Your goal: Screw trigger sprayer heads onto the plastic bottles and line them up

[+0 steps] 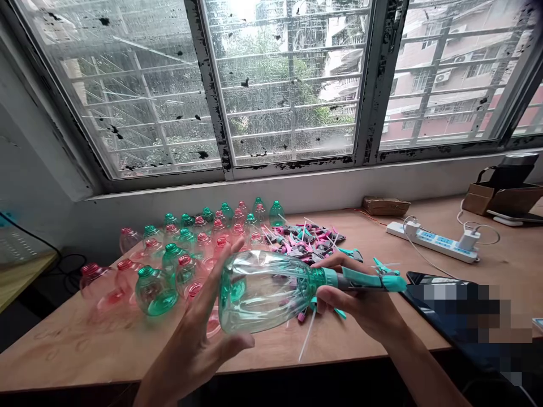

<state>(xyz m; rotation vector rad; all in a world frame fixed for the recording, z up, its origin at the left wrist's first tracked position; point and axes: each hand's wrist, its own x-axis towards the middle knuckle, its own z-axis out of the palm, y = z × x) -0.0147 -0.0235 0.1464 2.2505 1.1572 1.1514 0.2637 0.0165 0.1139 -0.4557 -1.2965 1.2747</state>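
Observation:
A clear green spray bottle (265,291) lies sideways in mid-air above the table, its base to the left. Fitted on its neck is a teal and grey trigger spray head (360,280), pointing right. My right hand (365,308) is closed round the collar and spray head, thumb in front. Around the bottle's base, my left hand (197,328) has its fingers stretched up and its thumb apart below; whether it touches the plastic I cannot tell. Behind the bottle is a pile of pink, grey and teal spray heads (307,240) with thin white tubes.
Several pink and green bottles, such as a green bottle (156,294), stand headless on the wooden table (106,347) at left. A power strip (432,242) with plugs, a dark tablet (441,299), a brown package (386,206) and a cardboard box (504,198) are at right. Windows rise behind.

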